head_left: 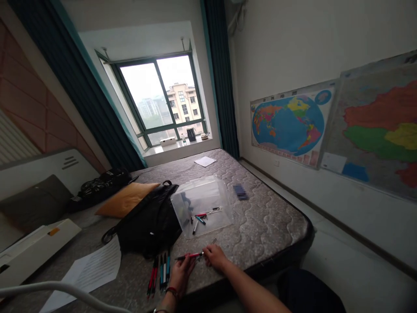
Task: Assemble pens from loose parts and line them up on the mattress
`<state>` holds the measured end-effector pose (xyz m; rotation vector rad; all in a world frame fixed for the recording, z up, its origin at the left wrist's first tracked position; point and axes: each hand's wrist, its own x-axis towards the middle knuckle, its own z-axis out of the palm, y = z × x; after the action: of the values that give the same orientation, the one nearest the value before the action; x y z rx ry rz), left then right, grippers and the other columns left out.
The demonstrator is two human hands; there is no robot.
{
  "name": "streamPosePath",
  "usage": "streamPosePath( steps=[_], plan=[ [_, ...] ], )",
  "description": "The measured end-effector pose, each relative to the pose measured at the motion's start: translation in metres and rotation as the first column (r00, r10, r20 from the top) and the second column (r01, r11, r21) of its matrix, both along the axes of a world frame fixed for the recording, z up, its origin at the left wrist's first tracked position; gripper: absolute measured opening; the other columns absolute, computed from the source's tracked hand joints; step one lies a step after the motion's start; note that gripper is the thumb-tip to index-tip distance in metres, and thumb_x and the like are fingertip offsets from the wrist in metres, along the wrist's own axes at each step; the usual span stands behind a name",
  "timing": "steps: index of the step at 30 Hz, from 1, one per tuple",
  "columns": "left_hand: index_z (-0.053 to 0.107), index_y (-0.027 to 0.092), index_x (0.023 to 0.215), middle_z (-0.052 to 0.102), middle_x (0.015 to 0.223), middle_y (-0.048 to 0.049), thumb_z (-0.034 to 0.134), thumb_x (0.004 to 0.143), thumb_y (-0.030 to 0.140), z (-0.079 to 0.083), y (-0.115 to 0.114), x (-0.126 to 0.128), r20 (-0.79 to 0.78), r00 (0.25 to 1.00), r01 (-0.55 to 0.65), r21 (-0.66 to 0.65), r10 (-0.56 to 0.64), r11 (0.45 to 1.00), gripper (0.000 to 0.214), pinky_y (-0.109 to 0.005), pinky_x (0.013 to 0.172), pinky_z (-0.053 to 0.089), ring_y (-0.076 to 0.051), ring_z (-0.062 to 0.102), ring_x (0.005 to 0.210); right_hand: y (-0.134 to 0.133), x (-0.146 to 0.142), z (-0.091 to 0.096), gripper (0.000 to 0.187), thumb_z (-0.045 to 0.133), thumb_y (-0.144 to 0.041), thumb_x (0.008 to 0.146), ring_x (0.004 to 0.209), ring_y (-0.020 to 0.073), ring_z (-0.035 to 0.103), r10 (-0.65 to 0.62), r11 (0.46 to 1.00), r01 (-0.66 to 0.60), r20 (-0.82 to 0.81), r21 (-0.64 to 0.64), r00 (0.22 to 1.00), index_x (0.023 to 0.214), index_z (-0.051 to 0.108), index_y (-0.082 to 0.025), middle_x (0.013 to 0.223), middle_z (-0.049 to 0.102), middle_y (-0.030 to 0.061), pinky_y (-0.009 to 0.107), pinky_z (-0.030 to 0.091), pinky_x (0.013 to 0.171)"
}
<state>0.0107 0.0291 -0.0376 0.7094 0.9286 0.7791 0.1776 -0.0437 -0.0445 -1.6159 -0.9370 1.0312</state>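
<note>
My left hand is closed around a red pen with a dark tip, held level just above the mattress. At the pen's other end, the fingers of my right hand pinch together; any small part inside them is hidden. A thin, pale slender piece shows just above my right hand, too small to name. Left of my left hand, several pens lie side by side, among them a red pen and a blue pen. Beyond my hands, a clear plastic bin lies with several loose pens in it.
A black bag lies against the bin's left side, with an orange cushion behind it. A printed sheet and a white box are at left. A pale cable crosses the lower left. The mattress edge runs along the right.
</note>
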Motion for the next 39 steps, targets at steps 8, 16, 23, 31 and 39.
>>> streamPosePath(
  steps=[8, 16, 23, 31, 39],
  plan=[
    [0.061, 0.015, 0.086, 0.074, 0.086, -0.0094, 0.074, 0.076, 0.012, 0.007, 0.001, 0.001, -0.035, 0.999, 0.034, -0.029, -0.035, 0.999, 0.017, -0.040, 0.099, 0.051, -0.028, 0.070, 0.097, -0.005, 0.002, -0.002, 0.020, 0.061, -0.032, 0.081, 0.048, 0.0113, 0.057, 0.053, 0.999, -0.053, 0.084, -0.003, 0.995, 0.068, 0.061, -0.017, 0.053, 0.057, -0.0031, 0.020, 0.042, 0.053],
    [0.060, 0.012, 0.091, 0.073, 0.099, -0.0157, 0.069, 0.082, 0.015, 0.004, 0.004, -0.002, 0.000, 0.998, 0.065, -0.052, -0.065, 0.997, 0.012, -0.041, 0.097, 0.052, -0.029, 0.069, 0.100, -0.005, -0.001, 0.003, 0.025, 0.056, -0.038, 0.085, 0.044, 0.0100, 0.053, 0.056, 0.998, -0.053, 0.079, -0.033, 0.995, 0.071, 0.059, -0.018, 0.055, 0.059, -0.0031, 0.020, 0.040, 0.050],
    [0.060, 0.014, 0.094, 0.074, 0.095, -0.0138, 0.071, 0.081, 0.015, -0.003, 0.004, -0.005, 0.018, 0.997, 0.078, -0.029, -0.078, 0.997, 0.018, -0.039, 0.092, 0.055, -0.027, 0.071, 0.096, -0.005, -0.003, 0.006, 0.019, 0.055, -0.033, 0.086, 0.039, 0.0105, 0.048, 0.061, 0.996, -0.062, -0.017, -0.068, 0.998, 0.074, 0.054, -0.019, 0.046, 0.051, -0.0072, 0.021, 0.038, 0.046],
    [0.060, 0.014, 0.093, 0.074, 0.093, -0.0141, 0.079, 0.073, 0.017, 0.002, 0.003, -0.004, -0.008, 0.997, 0.080, -0.041, -0.080, 0.996, 0.027, -0.040, 0.085, 0.058, -0.029, 0.071, 0.095, -0.003, -0.003, 0.009, 0.016, 0.050, -0.032, 0.088, 0.037, 0.0104, 0.049, 0.102, 0.988, -0.108, -0.053, -0.112, 0.993, 0.080, 0.054, -0.018, 0.048, 0.055, -0.0058, 0.020, 0.039, 0.046],
    [0.060, 0.013, 0.094, 0.073, 0.091, -0.0133, 0.079, 0.074, 0.018, 0.000, 0.003, -0.005, 0.010, 0.997, 0.078, -0.025, -0.078, 0.997, 0.028, -0.036, 0.078, 0.061, -0.027, 0.073, 0.090, -0.004, -0.002, 0.015, 0.015, 0.045, -0.027, 0.089, 0.036, 0.0108, 0.048, 0.105, 0.985, -0.116, -0.091, -0.130, 0.990, 0.077, 0.050, -0.019, 0.046, 0.054, -0.0062, 0.021, 0.039, 0.046]
  ],
)
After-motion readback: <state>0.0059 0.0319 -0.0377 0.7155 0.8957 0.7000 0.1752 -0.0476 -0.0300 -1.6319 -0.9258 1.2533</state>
